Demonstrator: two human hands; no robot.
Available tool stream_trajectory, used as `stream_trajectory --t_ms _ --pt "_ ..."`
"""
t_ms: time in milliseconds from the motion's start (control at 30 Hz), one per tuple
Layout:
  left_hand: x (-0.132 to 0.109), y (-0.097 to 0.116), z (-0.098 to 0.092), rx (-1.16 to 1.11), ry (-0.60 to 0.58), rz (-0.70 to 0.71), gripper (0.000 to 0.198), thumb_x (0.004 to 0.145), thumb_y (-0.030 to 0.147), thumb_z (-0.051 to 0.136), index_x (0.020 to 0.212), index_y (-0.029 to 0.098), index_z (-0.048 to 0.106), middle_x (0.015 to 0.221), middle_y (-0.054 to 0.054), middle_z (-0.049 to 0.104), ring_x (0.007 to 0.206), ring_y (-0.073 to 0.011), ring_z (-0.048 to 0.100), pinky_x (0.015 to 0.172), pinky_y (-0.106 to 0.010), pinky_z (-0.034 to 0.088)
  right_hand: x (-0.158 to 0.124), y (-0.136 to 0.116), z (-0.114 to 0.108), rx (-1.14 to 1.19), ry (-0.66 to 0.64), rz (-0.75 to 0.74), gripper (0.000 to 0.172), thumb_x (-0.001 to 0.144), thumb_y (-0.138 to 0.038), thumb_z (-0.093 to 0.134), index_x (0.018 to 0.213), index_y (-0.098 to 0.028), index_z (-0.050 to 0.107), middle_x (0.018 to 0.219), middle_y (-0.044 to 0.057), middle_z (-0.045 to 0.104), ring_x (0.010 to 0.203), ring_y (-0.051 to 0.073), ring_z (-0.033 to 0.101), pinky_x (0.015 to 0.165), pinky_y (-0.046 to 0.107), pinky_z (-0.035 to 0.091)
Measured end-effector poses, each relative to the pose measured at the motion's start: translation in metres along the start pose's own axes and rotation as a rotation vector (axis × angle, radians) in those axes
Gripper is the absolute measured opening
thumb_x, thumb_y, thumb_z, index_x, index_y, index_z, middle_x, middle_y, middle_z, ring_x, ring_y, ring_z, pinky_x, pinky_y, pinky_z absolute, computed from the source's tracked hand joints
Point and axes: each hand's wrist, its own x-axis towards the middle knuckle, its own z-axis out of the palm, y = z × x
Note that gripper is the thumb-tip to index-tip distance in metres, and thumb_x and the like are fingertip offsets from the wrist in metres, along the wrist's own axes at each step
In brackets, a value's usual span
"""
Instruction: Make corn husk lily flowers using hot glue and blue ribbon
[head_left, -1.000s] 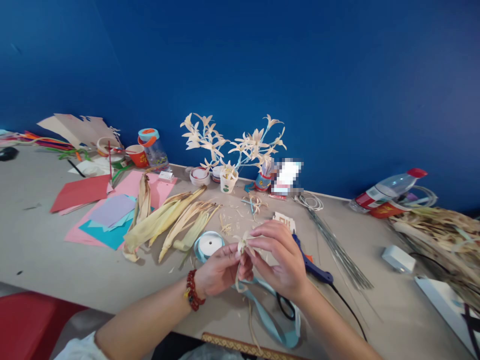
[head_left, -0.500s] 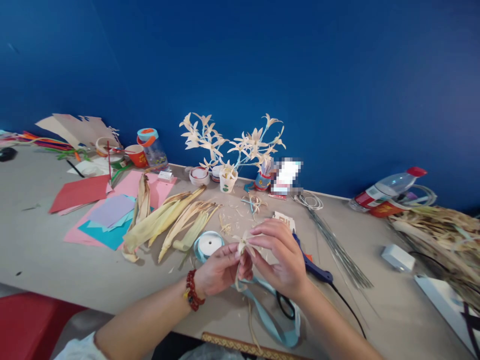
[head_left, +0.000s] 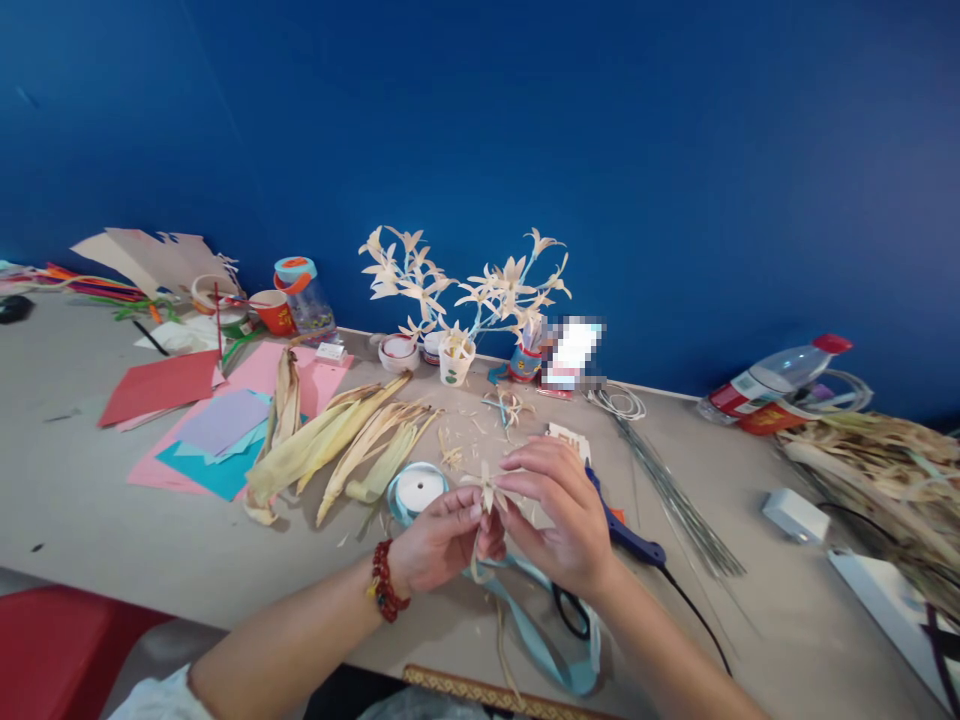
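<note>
Between my hands is a small cream corn-husk flower (head_left: 487,490) with its pointed petals spread. My left hand (head_left: 442,530) pinches it from below, and a pale husk strip hangs from there. The fingers of my right hand (head_left: 559,515) are closed on a petal at the right side. Below the hands a light blue ribbon (head_left: 536,625) loops over the table beside black scissor handles (head_left: 571,610). Just left of the flower lies a ribbon roll (head_left: 420,490). A dark blue glue gun (head_left: 634,540) rests right of my right hand.
Corn husks (head_left: 337,440) and coloured papers (head_left: 225,420) lie to the left. Husk flowers stand in a white cup (head_left: 456,360) near the blue wall. Thin wires (head_left: 682,500), a plastic bottle (head_left: 780,375) and a husk pile (head_left: 892,470) are on the right.
The flower has turned slightly in my fingers, so its petals point differently. Both hands stay in nearly the same place.
</note>
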Motion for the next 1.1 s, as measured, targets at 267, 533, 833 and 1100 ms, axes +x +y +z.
stream_trajectory --t_ms 267,533,833,1100 --pt "-0.001 0.002 0.002 -0.003 -0.015 -0.021 0.031 0.078 0.038 0.076 0.066 0.013 0.061 0.055 0.000 0.054 0.053 -0.0112 0.046 0.063 -0.028 0.039 0.000 -0.004 -0.004 0.045 0.006 0.011 0.028 0.077 -0.008 0.064 0.102 -0.021 0.063 0.097 0.007 0.069 0.089 0.023 0.064 0.088 0.048 0.050" --pt "-0.001 0.000 -0.001 0.003 -0.027 -0.015 0.031 0.078 0.038 0.075 0.067 0.013 0.061 0.055 0.000 0.055 0.053 -0.0115 0.048 0.064 -0.028 0.041 -0.002 -0.002 -0.002 0.043 -0.025 0.014 0.029 0.076 -0.007 0.064 0.102 -0.021 0.062 0.100 0.008 0.068 0.092 0.024 0.062 0.089 0.049 0.049" --pt "-0.001 0.007 0.003 0.161 0.018 0.048 0.034 0.073 0.043 0.078 0.065 0.015 0.062 0.055 -0.001 0.058 0.059 -0.0150 0.056 0.065 -0.029 0.043 -0.015 -0.004 -0.013 0.071 -0.034 0.026 0.037 0.074 -0.003 0.063 0.107 -0.019 0.062 0.102 0.009 0.067 0.095 0.024 0.062 0.094 0.051 0.046" --pt "-0.007 0.006 -0.017 0.406 -0.022 0.006 0.032 0.075 0.044 0.077 0.076 0.015 0.064 0.069 -0.003 0.062 0.060 -0.0122 0.055 0.060 -0.025 0.040 -0.037 -0.002 -0.032 0.263 -0.002 0.267 0.033 0.081 -0.003 0.057 0.108 -0.022 0.062 0.104 0.009 0.064 0.100 0.025 0.060 0.088 0.044 0.048"
